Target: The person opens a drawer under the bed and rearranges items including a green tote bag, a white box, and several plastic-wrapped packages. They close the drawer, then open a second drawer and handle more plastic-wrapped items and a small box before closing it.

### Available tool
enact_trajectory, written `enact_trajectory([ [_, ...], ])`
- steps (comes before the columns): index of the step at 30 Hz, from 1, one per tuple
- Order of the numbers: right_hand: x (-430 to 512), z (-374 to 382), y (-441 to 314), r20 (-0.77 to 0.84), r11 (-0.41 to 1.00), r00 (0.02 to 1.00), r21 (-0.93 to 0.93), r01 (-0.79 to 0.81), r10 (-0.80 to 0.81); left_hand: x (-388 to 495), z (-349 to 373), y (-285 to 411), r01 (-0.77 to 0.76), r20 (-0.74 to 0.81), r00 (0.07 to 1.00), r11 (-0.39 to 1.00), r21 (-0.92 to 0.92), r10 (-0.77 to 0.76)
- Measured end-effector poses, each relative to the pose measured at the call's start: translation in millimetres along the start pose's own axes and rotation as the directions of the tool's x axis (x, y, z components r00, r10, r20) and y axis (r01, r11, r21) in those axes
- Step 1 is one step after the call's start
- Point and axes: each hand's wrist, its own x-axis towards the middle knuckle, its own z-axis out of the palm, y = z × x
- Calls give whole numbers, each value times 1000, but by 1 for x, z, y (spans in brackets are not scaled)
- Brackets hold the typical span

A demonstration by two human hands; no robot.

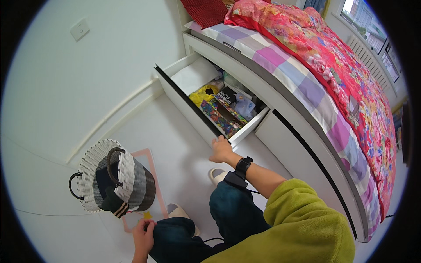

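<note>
The fingers of my right hand (pixel 221 150) are hooked over the black top edge of the white drawer front (pixel 190 107), at its near corner. This under-bed drawer is pulled out. Inside lie a yellow plastic bag (pixel 201 96), a black box (pixel 227 95) bearing writing, a colourful patterned open box (pixel 217 116), a pale blue plastic package (pixel 244 107) and a white sheet-like item (pixel 197 75). By my left knee, my left hand (pixel 144 237) has its fingers curled together; I see nothing in it.
A woven basket (pixel 133 174) with dark handles stands left, a dark striped cloth (pixel 115 202) hanging over its rim. Beside the open drawer is a closed drawer front (pixel 296 154). Above is the bed with a red floral quilt (pixel 322 56). A pipe (pixel 111 118) runs along the wall.
</note>
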Motion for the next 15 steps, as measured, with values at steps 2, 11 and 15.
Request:
enact_trajectory([
  [2, -2, 4, -4, 60, 993, 993, 61, 97, -101, 3, 4, 5, 7, 2, 1000, 999, -33, -7],
  [11, 3, 14, -36, 357, 860, 786, 294, 417, -504, 13, 19, 19, -47, 18, 999, 998, 46, 47],
  [15, -6, 22, -62, 408, 837, 733, 323, 442, -545, 21, 25, 18, -71, 36, 997, 987, 147, 66],
])
